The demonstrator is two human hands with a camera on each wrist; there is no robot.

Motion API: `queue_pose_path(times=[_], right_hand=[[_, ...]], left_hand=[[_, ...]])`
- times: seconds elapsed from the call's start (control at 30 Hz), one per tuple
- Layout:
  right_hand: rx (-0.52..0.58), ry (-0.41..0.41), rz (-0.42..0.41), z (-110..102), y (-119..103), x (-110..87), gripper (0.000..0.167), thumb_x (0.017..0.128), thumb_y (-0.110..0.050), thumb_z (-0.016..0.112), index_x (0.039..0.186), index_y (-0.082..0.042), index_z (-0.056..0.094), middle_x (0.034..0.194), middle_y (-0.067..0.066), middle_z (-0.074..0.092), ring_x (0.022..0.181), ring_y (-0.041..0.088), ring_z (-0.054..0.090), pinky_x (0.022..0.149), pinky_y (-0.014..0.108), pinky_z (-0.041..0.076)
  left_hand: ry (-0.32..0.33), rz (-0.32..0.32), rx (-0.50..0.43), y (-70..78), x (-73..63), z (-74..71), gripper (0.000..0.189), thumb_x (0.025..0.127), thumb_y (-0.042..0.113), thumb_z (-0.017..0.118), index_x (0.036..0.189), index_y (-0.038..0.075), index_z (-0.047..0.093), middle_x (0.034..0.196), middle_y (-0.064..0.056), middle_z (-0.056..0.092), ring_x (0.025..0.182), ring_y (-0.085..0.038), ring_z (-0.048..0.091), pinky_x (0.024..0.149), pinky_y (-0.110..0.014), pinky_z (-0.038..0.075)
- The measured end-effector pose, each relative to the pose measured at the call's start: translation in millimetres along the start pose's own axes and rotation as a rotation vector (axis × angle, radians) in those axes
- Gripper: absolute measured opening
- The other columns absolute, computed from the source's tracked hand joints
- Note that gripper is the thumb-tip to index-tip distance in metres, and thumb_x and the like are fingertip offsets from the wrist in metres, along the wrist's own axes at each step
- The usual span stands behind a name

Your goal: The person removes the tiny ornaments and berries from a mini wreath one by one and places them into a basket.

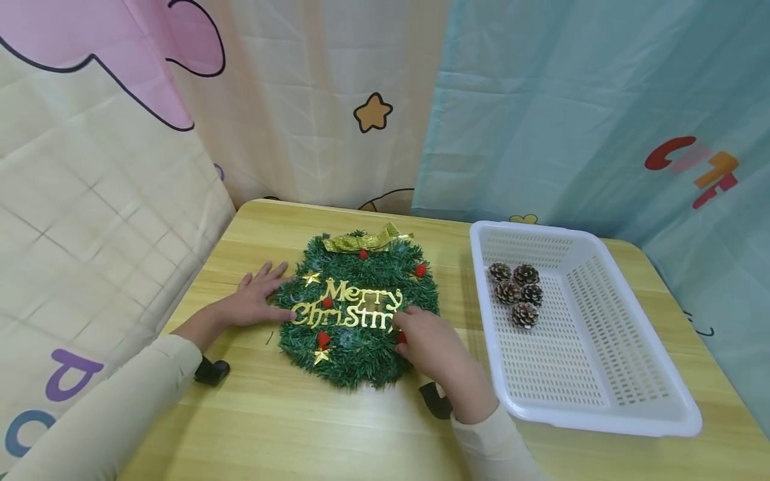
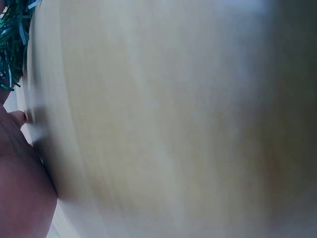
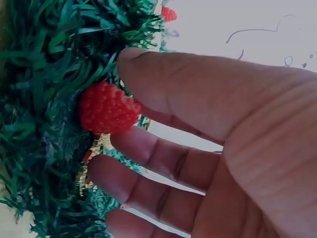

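A person in cream sleeves (image 1: 114,411) works with both hands at a light, wood-grained table with rounded corners (image 1: 337,437). At left, the left hand (image 1: 259,300) has its fingers spread, gripping nothing, its thumb tip touching the left rim of a round, bushy green artificial wreath (image 1: 361,364). The wreath lies flat left of the table's centre, toward the rear edge. On its left side sit two shiny gold stars (image 1: 321,356), one high and one low; across its middle runs gold "Merry Christmas" lettering (image 1: 363,294), the end of the lower word partly hidden by fingers. A glittery gold ribbon (image 1: 368,240) tops the wreath on the side facing the rear edge.

At the wreath's right rim, the right hand (image 1: 433,344) has its thumb and fingers curled around a bumpy red berry ornament (image 3: 109,109), leaving little gap; how firmly they press cannot be told. Farther right, a white rectangular plastic basket (image 1: 589,417) stands at an angle, its far end by the table's rear edge. Five brown pine cones (image 1: 507,292) cluster inside, toward the basket's rear left corner.
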State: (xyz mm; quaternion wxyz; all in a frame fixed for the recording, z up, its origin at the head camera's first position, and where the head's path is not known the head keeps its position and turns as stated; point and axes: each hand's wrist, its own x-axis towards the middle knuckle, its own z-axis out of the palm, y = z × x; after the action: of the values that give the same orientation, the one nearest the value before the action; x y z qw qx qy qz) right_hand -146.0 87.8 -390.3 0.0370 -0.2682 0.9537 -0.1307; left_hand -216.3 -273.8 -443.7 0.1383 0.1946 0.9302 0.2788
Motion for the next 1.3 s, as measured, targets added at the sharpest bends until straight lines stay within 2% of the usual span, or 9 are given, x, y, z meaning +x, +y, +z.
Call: queue_pose_path(times=[0.27,0.47,0.67,0.97,1.1,1.3], right_hand=[[0.030,-0.018,0.007,2.6,4.7,2.9,0.018,0.082,-0.009,0.080,0.091,-0.011,0.065,0.088,0.001,0.061,0.082,0.022,0.060,0.072,0.037,0.052],[0.038,0.005,0.010,3.2,6.5,2.8,0.013,0.085,0.001,0.072,0.090,-0.010,0.066,0.087,0.002,0.061,0.080,0.022,0.060,0.069,0.037,0.052],[0.055,0.017,0.002,1.8,5.5,3.1,0.018,0.084,0.006,0.065,0.082,-0.012,0.063,0.081,0.002,0.060,0.075,0.019,0.056,0.066,0.035,0.049],[0.081,0.042,-0.019,-3.8,0.0,2.4,0.009,0.089,-0.002,0.070,0.089,-0.010,0.068,0.084,-0.002,0.058,0.075,0.018,0.055,0.069,0.034,0.049],[0.065,0.062,-0.015,-6.3,-1.7,0.5,0.011,0.089,-0.002,0.070,0.084,-0.011,0.065,0.081,-0.004,0.054,0.072,0.015,0.051,0.066,0.032,0.047],[0.041,0.112,-0.026,-17.2,-9.1,-6.4,0.010,0.089,-0.005,0.071,0.086,-0.013,0.066,0.086,-0.004,0.057,0.075,0.014,0.055,0.067,0.031,0.049]], left_hand=[[0.001,0.000,0.011,-0.6,2.1,-0.3,0.091,0.087,0.053,0.071,0.155,0.006,0.034,0.165,-0.019,0.003,0.148,-0.042,-0.014,0.111,-0.065,-0.013],[0.002,0.009,0.021,0.3,5.0,-1.0,0.089,0.087,0.054,0.070,0.154,0.007,0.035,0.165,-0.018,0.003,0.148,-0.043,-0.014,0.111,-0.065,-0.013],[0.001,0.002,0.018,-1.2,3.2,0.0,0.090,0.087,0.054,0.071,0.154,0.006,0.035,0.165,-0.019,0.003,0.148,-0.042,-0.014,0.111,-0.066,-0.012],[0.006,0.008,0.005,-3.9,3.2,1.0,0.090,0.087,0.053,0.071,0.154,0.005,0.035,0.165,-0.020,0.003,0.147,-0.043,-0.014,0.110,-0.067,-0.012],[0.005,0.012,0.003,-4.4,3.3,1.4,0.090,0.087,0.052,0.071,0.154,0.004,0.035,0.165,-0.020,0.003,0.147,-0.044,-0.014,0.110,-0.067,-0.012],[0.005,0.017,0.000,-5.4,4.3,1.6,0.090,0.087,0.052,0.071,0.154,0.004,0.034,0.164,-0.020,0.003,0.147,-0.044,-0.014,0.110,-0.067,-0.012]])
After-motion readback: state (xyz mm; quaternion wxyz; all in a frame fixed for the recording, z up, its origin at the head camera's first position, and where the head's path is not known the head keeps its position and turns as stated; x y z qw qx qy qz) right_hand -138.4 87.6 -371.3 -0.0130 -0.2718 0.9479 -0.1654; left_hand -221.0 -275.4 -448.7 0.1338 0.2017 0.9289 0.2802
